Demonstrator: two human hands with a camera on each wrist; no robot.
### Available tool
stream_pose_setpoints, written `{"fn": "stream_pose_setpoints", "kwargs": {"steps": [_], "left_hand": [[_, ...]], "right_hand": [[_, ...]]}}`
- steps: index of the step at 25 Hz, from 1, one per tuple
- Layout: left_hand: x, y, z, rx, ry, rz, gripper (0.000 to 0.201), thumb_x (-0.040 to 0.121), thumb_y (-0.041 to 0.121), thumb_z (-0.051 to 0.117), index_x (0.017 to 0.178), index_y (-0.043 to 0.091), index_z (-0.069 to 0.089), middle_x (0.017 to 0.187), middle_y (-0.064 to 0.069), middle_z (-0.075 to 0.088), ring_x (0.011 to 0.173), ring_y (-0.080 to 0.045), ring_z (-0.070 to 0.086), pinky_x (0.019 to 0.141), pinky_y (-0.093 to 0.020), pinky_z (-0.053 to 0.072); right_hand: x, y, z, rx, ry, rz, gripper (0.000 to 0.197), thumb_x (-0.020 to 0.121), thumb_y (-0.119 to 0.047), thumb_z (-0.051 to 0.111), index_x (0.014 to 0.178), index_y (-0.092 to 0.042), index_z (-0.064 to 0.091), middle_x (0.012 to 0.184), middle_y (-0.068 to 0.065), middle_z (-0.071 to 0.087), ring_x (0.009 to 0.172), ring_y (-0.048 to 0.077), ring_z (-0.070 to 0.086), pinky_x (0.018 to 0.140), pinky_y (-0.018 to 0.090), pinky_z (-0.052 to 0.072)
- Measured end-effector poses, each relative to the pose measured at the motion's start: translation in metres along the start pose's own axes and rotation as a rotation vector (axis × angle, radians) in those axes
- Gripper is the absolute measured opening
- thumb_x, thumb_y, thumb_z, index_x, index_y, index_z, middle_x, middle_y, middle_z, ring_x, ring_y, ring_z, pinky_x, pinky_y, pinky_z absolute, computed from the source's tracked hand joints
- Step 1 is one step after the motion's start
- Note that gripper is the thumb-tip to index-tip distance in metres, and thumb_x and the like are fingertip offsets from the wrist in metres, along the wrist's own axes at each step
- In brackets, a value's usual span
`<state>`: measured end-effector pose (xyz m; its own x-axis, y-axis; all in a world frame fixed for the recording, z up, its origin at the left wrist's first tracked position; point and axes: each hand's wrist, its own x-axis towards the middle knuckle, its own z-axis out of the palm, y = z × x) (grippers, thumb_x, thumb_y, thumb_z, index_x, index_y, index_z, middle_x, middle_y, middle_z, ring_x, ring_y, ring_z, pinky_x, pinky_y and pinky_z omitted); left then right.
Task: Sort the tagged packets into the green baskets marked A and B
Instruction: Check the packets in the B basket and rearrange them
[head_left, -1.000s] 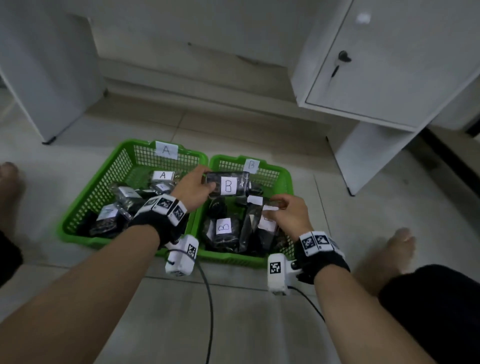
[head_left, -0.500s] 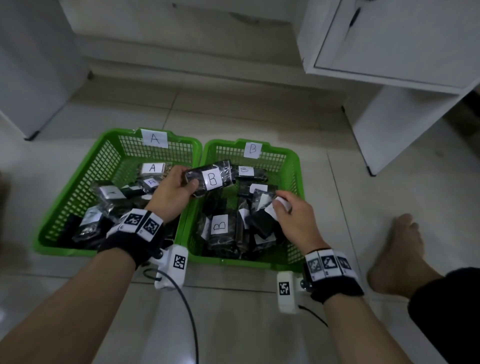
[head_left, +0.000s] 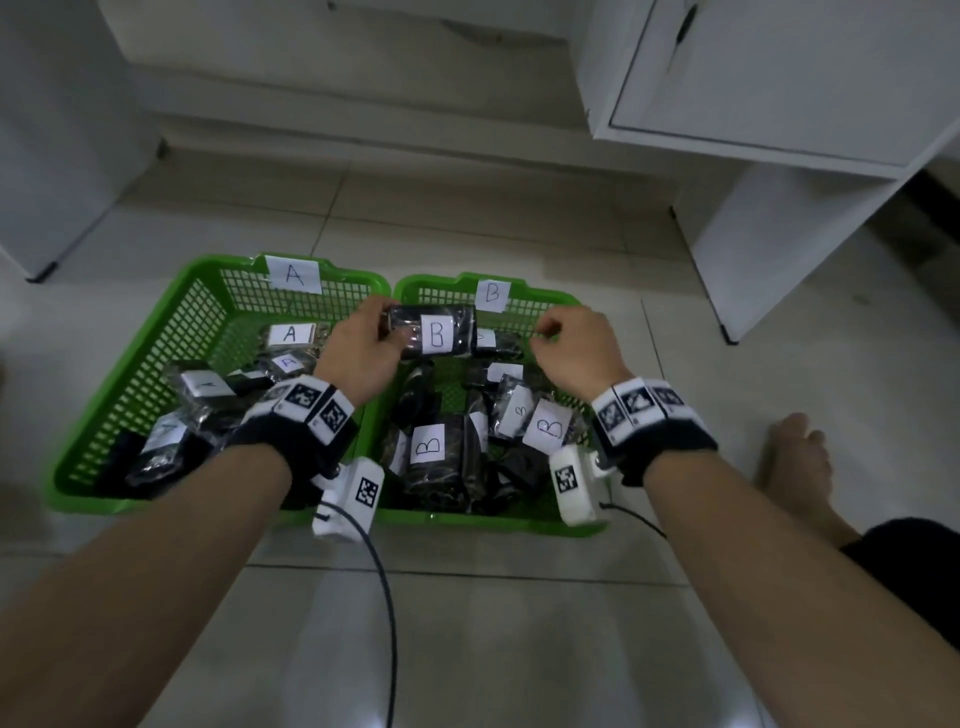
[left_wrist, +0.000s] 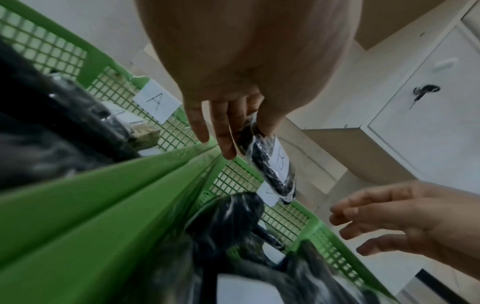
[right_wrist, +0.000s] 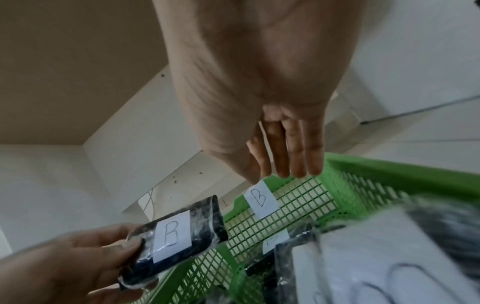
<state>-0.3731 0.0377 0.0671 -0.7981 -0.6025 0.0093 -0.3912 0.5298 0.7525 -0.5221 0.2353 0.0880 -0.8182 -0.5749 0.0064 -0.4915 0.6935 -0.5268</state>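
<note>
A dark packet (head_left: 434, 332) tagged B is held by one end in the left hand (head_left: 358, 358), its fingers (left_wrist: 226, 131) and thumb clamped on the wrapper. The packet is kept level in the air above the far end of the green basket marked B (head_left: 550, 301), close to the rim shared with the green basket marked A (head_left: 208, 291). The right hand (head_left: 574, 348) is raised over the far right part of basket B, apart from the packet; its fingers (right_wrist: 293, 148) are seen straight and close together, with nothing in them. Further dark packets tagged B (head_left: 428, 457) are piled in basket B, and packets tagged A (head_left: 291, 335) lie in basket A. Both baskets are set side by side on the tiled floor (head_left: 467, 623).
</note>
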Motion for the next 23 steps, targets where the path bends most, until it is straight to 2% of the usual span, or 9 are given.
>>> {"fn": "stream_pose_setpoints", "kwargs": {"steps": [1,3,6,10,13,15,18,21,23], "left_hand": [[0.010,0.005,-0.003,0.037,-0.007,0.033,0.031,0.100,0.019,0.054,0.130,0.013,0.049,0.104,-0.007,0.066,0.076,-0.019,0.061,0.060,-0.025,0.045],[0.032,0.009,-0.008,0.077,-0.038,0.086,0.034,0.100,0.016,0.053,0.133,0.019,0.046,0.094,-0.011,0.069,0.061,-0.016,0.057,0.051,-0.023,0.041],[0.058,0.002,-0.003,0.109,-0.094,0.095,0.033,0.099,0.017,0.053,0.131,0.026,0.049,0.096,-0.011,0.069,0.063,-0.017,0.058,0.055,-0.025,0.044],[0.067,-0.016,0.008,0.053,-0.087,0.041,0.028,0.099,0.025,0.055,0.126,0.032,0.057,0.107,-0.007,0.071,0.083,-0.023,0.069,0.063,-0.026,0.048],[0.064,-0.019,0.007,0.033,-0.072,0.028,0.029,0.100,0.027,0.055,0.129,0.033,0.055,0.098,-0.003,0.071,0.080,-0.024,0.069,0.058,-0.024,0.045],[0.060,-0.018,0.007,0.047,-0.059,0.055,0.031,0.100,0.029,0.055,0.130,0.033,0.054,0.095,0.000,0.069,0.077,-0.020,0.067,0.058,-0.022,0.042],[0.058,-0.021,0.007,0.011,-0.068,0.050,0.031,0.099,0.031,0.055,0.131,0.033,0.053,0.097,-0.001,0.070,0.086,-0.018,0.066,0.069,-0.026,0.044],[0.057,-0.024,0.004,-0.020,-0.073,0.035,0.031,0.099,0.030,0.056,0.129,0.036,0.051,0.097,-0.001,0.072,0.084,-0.018,0.068,0.068,-0.027,0.045],[0.057,-0.024,0.003,-0.005,-0.078,0.034,0.031,0.099,0.029,0.055,0.130,0.035,0.051,0.095,0.000,0.072,0.081,-0.018,0.068,0.063,-0.024,0.043]], "right_hand": [[0.013,-0.004,0.003,0.004,-0.073,0.011,0.015,0.094,-0.012,0.066,0.107,-0.011,0.072,0.111,0.002,0.069,0.097,0.016,0.064,0.077,0.013,0.046],[0.036,-0.006,0.016,-0.050,-0.204,0.046,0.019,0.093,-0.012,0.067,0.112,-0.010,0.071,0.116,0.006,0.069,0.103,0.022,0.066,0.085,0.027,0.054],[0.066,0.004,0.036,-0.078,-0.336,0.141,0.025,0.092,-0.014,0.068,0.116,-0.006,0.069,0.118,0.011,0.068,0.104,0.027,0.065,0.089,0.036,0.055],[0.087,0.022,0.062,0.124,-0.319,0.303,0.031,0.090,-0.028,0.073,0.111,-0.007,0.064,0.111,0.009,0.064,0.092,0.022,0.057,0.077,0.030,0.047],[0.091,0.022,0.076,0.381,-0.225,0.435,0.041,0.085,-0.028,0.079,0.109,0.002,0.065,0.105,0.011,0.070,0.091,0.025,0.067,0.082,0.036,0.058],[0.092,0.016,0.079,0.421,-0.233,0.425,0.041,0.084,-0.026,0.080,0.110,0.004,0.069,0.111,0.016,0.072,0.094,0.027,0.069,0.084,0.036,0.059],[0.086,-0.001,0.079,0.273,-0.304,0.351,0.037,0.088,-0.024,0.076,0.117,-0.003,0.067,0.118,0.011,0.069,0.101,0.025,0.066,0.088,0.034,0.054],[0.081,-0.006,0.083,0.153,-0.365,0.302,0.057,0.087,-0.025,0.077,0.136,-0.009,0.052,0.133,0.010,0.059,0.117,0.028,0.061,0.093,0.036,0.050],[0.078,-0.005,0.083,0.075,-0.427,0.273,0.048,0.085,-0.027,0.079,0.123,-0.004,0.061,0.120,0.014,0.067,0.106,0.028,0.067,0.088,0.038,0.055]]}}
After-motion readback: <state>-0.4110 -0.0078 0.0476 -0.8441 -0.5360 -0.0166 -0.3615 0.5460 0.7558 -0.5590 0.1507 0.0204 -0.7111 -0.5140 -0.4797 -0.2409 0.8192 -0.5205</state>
